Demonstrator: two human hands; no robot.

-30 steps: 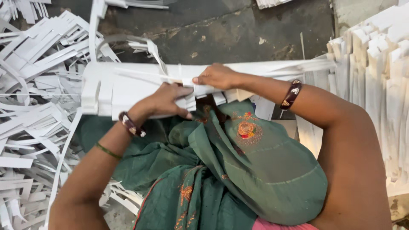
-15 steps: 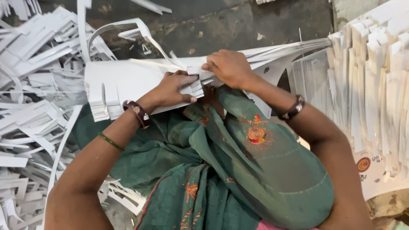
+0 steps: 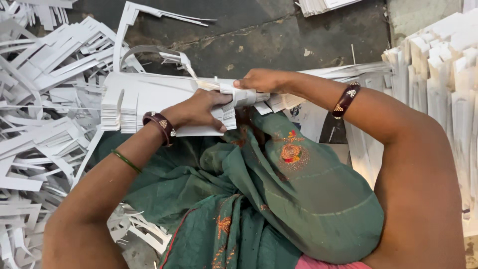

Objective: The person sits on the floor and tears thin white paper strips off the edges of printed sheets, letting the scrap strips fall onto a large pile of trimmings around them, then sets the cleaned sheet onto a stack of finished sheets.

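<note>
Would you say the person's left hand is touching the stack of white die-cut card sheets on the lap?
Touching. The head view shows the left hand lying flat on the white card stack, fingers pressed onto its top sheet.

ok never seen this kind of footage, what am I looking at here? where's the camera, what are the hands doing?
There is no machine here: a person works with bare hands, and the one camera sits on their head, looking down over their lap. The left hand presses on a stack of white die-cut card sheets. The right hand pinches a thin white strip at the stack's top edge. Green embroidered cloth covers the lap. Loose white card offcuts lie piled at the left on the dark concrete floor, and upright stacks of white card stand at the right.
</note>
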